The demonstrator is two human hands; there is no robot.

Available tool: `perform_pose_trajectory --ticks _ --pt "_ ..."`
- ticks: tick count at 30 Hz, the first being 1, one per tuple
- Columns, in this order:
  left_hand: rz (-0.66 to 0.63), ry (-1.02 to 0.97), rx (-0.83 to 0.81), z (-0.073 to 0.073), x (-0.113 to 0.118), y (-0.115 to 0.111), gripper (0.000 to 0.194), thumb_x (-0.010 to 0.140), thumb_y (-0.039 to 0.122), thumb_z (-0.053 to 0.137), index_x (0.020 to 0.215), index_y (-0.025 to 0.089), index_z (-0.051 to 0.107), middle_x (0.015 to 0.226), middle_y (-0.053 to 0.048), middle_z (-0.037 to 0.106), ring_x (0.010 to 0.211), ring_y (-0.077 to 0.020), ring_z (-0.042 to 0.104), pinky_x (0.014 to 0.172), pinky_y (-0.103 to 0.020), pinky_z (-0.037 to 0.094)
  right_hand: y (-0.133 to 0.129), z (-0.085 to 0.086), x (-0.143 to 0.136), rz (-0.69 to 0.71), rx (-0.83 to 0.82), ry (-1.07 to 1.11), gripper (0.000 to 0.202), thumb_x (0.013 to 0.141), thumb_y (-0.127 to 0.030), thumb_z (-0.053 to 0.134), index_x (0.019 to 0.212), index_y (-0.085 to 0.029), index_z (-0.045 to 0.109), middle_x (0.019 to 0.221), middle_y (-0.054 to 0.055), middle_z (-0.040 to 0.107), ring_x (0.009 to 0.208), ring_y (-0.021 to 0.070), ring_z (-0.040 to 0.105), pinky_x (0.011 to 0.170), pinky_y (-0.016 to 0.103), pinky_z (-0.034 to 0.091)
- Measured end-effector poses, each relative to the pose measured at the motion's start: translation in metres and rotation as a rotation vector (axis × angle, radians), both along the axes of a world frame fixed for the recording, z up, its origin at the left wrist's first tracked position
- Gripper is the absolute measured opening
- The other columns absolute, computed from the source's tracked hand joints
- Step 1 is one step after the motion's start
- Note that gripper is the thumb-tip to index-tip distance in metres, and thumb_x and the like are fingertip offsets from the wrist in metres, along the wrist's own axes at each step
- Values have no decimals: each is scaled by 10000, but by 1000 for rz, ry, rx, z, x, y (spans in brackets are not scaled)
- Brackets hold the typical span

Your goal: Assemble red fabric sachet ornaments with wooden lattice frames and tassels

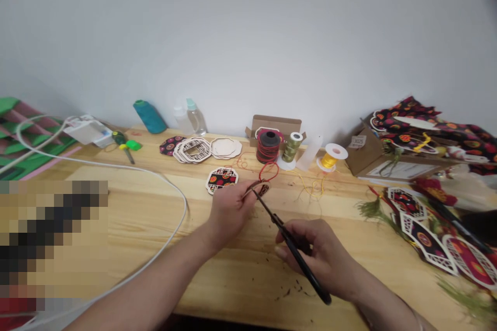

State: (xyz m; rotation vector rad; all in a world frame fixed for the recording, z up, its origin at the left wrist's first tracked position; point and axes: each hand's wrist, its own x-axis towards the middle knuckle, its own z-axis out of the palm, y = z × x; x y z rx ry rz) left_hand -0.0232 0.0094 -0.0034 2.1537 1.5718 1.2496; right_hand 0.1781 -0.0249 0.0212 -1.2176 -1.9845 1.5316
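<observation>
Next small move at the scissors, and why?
Probably one short snip at the edge of the patterned piece: the left hand holds it, the right hand holds the scissors with the tips at that edge, and dark scraps on the table suggest trimming. Actual contact is too small to confirm.

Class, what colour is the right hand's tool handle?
The tool handle is black, best seen in the head view.
</observation>
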Motion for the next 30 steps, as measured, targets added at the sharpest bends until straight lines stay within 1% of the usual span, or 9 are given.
perform_pose_trajectory --ticks 3,7,10,12,16,19,23,26,30 --pt "-9 -154 -124 3 0 0 190 879 273 569 953 216 734 807 19 769 667 -119 691 603 -190 514 0 1 0 -5 50 -14 236 812 -381 641 774 -150 613 584 -56 421 548 74 335 484 211 248" --pt "-3 -165 -134 3 0 -1 190 876 268 568 935 201 735 731 25 757 622 -119 680 585 -196 525 2 0 -3 -93 18 32 288 813 -417 623 699 -158 565 556 -59 391 523 73 324 462 210 242" --pt "12 -110 -55 0 0 0 194 881 290 569 942 198 729 783 2 768 657 -134 698 606 -213 535 3 0 -5 -162 -54 96 310 804 -429 629 668 -176 510 534 -67 374 494 70 332 445 205 259" --pt "19 -59 5 -1 0 0 194 885 294 566 952 203 723 816 -8 772 674 -140 707 618 -220 539 3 0 -4 -171 -65 129 278 836 -426 588 736 -172 537 549 -66 388 492 71 342 453 205 288" --pt "38 73 137 -1 0 2 221 907 306 532 924 190 720 768 -24 766 631 -144 703 594 -224 528 2 2 4 -84 -29 162 287 915 -390 474 1056 -161 574 675 -30 476 572 88 418 523 215 369" --pt "57 183 317 0 0 3 205 908 264 525 909 165 705 761 -48 763 628 -153 699 603 -235 528 1 1 7 20 -11 199 288 883 -363 542 1098 -175 581 810 8 545 714 112 495 643 239 431" --pt "45 266 494 -3 -1 5 172 898 178 511 892 141 679 697 -49 742 583 -147 673 672 -261 554 1 -3 4 103 -228 240 309 776 -376 685 989 -160 628 722 -23 532 609 76 448 535 198 388" --pt "47 309 527 -7 -1 6 169 895 162 507 916 143 674 624 -23 712 514 -135 640 723 -289 569 1 -7 1 87 -425 281 392 737 -401 717 1019 -148 615 640 -47 527 490 40 414 424 155 344" --pt "49 355 541 -9 -3 6 162 880 172 544 974 144 674 607 -17 696 529 -140 645 746 -304 574 2 -8 0 104 -540 285 410 737 -440 709 986 -133 601 617 -42 565 433 32 470 357 121 372"
